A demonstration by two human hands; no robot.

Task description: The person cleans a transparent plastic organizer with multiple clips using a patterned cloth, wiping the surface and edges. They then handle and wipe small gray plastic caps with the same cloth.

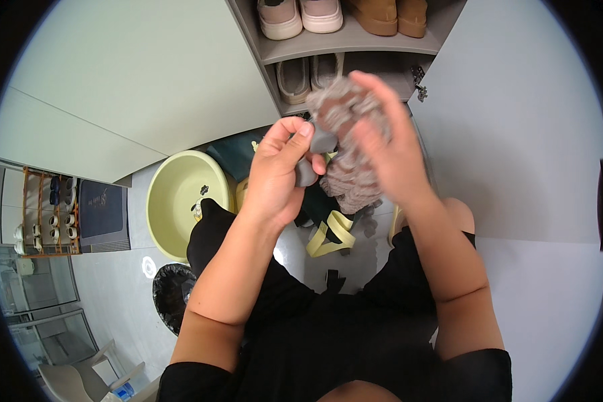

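My left hand (286, 166) is closed around small grey pieces (322, 138) that look smooth, one between thumb and forefinger and another lower by the fingers. Against them hangs a fluffy grey-brown cloth item (349, 171), blurred by motion. Over its right side lies my right hand (394, 145), fingers spread and blurred; whether it grips the cloth I cannot tell. Beneath the hands, a dark green bag (238, 153) with yellow straps (339, 233) lies on the floor, partly hidden.
A light yellow basin (153, 206) stands at left, with a black-lined bin (163, 296) below it. Ahead, an open cabinet holds pink-white shoes (301, 17), brown boots (382, 17) and slippers (294, 83). Its door (522, 125) stands at right. A shoe rack (42, 216) and a chair (73, 379) are far left.
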